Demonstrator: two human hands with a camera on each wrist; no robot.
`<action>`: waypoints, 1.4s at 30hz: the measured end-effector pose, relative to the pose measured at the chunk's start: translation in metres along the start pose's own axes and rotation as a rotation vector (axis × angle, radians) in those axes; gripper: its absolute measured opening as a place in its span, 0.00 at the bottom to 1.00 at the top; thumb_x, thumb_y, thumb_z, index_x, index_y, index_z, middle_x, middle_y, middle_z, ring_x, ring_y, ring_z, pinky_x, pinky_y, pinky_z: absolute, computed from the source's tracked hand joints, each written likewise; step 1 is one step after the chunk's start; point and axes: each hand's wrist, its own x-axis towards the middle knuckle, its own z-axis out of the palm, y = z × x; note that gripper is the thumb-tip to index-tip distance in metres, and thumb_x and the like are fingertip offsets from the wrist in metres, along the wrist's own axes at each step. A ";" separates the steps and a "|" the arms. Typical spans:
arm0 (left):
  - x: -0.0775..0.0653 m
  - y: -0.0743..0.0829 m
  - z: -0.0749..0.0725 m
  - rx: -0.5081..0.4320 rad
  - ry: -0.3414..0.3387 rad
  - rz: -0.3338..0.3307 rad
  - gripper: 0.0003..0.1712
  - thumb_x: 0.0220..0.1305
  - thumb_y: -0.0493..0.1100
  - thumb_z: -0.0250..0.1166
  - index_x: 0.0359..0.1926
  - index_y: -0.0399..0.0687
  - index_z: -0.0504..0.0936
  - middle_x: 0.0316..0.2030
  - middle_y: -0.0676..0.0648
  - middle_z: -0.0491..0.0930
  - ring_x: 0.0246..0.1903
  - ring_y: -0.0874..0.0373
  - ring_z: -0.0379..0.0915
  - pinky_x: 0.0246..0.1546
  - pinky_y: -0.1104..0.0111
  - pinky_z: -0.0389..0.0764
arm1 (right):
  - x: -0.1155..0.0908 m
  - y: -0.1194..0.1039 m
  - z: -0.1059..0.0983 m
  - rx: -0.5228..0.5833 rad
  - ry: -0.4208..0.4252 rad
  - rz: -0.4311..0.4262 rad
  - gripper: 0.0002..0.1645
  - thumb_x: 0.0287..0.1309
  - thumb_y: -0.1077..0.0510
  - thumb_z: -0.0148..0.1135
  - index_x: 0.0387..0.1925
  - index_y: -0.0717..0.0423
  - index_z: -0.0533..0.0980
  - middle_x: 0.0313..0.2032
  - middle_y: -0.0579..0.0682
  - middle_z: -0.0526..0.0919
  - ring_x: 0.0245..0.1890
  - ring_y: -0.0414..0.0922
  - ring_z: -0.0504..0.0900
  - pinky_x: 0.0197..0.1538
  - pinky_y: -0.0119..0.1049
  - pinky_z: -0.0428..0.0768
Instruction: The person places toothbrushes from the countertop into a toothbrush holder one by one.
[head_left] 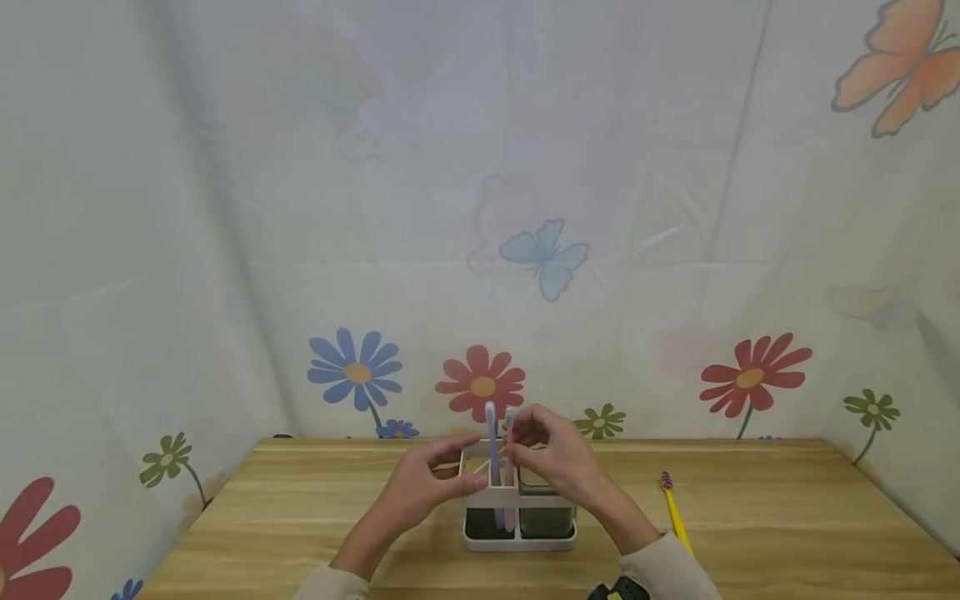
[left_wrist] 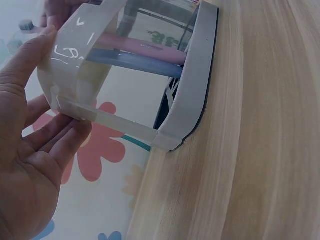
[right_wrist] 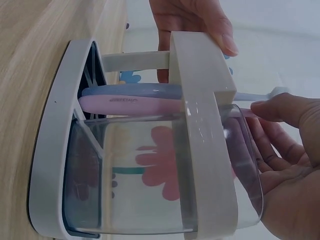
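A white toothbrush holder (head_left: 519, 545) stands on the table in front of me, its dark base tray low down and a raised frame above. My left hand (head_left: 416, 492) holds that upper frame at its left side, thumb on the near face and fingers behind. Two toothbrushes stand in the holder side by side: a blue toothbrush (right_wrist: 137, 90) and a pink toothbrush (right_wrist: 132, 105), handle ends down by the base. With thumb and fingers, my right hand (head_left: 564, 460) pinches the pink one near its top. A clear cup (right_wrist: 140, 175) sits in the holder's right compartment.
On the wooden table (head_left: 300, 517), a yellow toothbrush (head_left: 677, 518) with a purple-tinged head lies to the right, beside my right forearm. A white curtain (head_left: 420, 208) printed with flowers and butterflies hangs behind the table's far edge. A black wrist device (head_left: 618, 590) shows below the right sleeve.
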 end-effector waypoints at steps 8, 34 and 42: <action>0.000 0.000 -0.001 -0.014 0.002 0.006 0.34 0.66 0.49 0.78 0.69 0.44 0.81 0.67 0.40 0.79 0.64 0.40 0.78 0.64 0.52 0.81 | 0.001 -0.001 -0.010 -0.004 0.010 0.005 0.17 0.68 0.65 0.70 0.55 0.63 0.78 0.45 0.53 0.85 0.45 0.49 0.84 0.49 0.33 0.85; 0.000 -0.002 0.001 0.004 -0.003 0.015 0.35 0.65 0.50 0.79 0.69 0.45 0.81 0.67 0.39 0.79 0.64 0.38 0.78 0.62 0.53 0.81 | -0.034 -0.008 -0.109 -0.191 0.180 0.050 0.19 0.71 0.59 0.70 0.59 0.63 0.78 0.47 0.53 0.86 0.44 0.47 0.86 0.46 0.31 0.86; -0.001 -0.003 0.001 -0.018 0.000 0.022 0.36 0.63 0.49 0.80 0.69 0.42 0.80 0.67 0.39 0.78 0.63 0.38 0.78 0.61 0.55 0.82 | -0.052 0.013 -0.125 -0.255 0.187 0.127 0.18 0.72 0.60 0.69 0.57 0.65 0.79 0.48 0.55 0.86 0.41 0.44 0.87 0.43 0.33 0.87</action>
